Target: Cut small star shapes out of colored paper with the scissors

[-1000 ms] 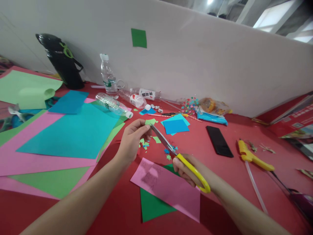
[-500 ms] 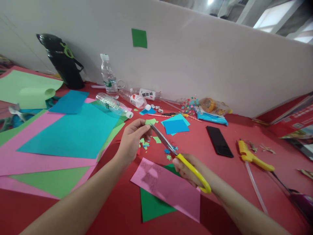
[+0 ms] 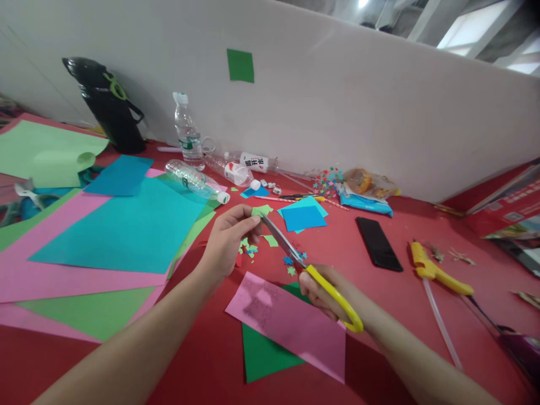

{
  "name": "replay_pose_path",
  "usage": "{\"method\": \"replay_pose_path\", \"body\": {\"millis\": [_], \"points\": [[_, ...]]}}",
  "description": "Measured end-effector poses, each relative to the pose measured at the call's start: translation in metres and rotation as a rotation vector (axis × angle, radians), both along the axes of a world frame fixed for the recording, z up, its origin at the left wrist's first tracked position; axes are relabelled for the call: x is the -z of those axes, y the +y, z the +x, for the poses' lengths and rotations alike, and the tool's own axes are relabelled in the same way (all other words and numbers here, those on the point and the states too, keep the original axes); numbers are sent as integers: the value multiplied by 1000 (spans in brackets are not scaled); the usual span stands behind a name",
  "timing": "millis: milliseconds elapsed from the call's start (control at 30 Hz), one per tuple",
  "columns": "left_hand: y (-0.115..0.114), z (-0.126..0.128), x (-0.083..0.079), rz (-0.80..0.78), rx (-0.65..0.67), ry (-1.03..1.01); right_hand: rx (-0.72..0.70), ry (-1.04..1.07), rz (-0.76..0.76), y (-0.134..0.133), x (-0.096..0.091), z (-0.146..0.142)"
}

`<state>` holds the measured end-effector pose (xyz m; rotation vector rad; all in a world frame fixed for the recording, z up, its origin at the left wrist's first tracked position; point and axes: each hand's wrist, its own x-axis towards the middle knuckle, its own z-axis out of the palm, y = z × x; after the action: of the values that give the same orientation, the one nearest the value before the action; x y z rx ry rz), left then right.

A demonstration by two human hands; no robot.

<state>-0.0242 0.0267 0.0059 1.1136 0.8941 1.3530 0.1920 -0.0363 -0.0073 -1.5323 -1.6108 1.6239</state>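
Note:
My left hand [image 3: 230,239] pinches a small piece of light green paper [image 3: 262,210] between thumb and fingers. My right hand [image 3: 324,289] is closed round the yellow handles of a pair of scissors [image 3: 333,295], whose blades point up and left to the paper at my left fingertips. Below the blades lie small blue and green cut stars [image 3: 291,271], and light green scraps [image 3: 270,241] are scattered beside my left hand. Under my hands a pink sheet [image 3: 291,329] with star outlines drawn on it lies across a dark green sheet [image 3: 265,357].
Large coloured sheets [image 3: 122,230] cover the left side, with a black flask [image 3: 112,107] and plastic bottles [image 3: 188,135] behind. Blue paper squares [image 3: 304,217] lie ahead. On the right are a black phone [image 3: 378,243] and a yellow glue gun [image 3: 441,273] with its cord.
Almost nothing differs. The light green paper and the scissor tips have shifted very slightly at my left fingertips; both hands keep their hold.

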Motion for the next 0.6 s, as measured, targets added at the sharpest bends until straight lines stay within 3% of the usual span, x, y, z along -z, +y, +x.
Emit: {"method": "replay_pose_path", "body": {"millis": [600], "points": [[1,-1,-2,-32,-3,18,-22,-39,28,3,1,3]]}}
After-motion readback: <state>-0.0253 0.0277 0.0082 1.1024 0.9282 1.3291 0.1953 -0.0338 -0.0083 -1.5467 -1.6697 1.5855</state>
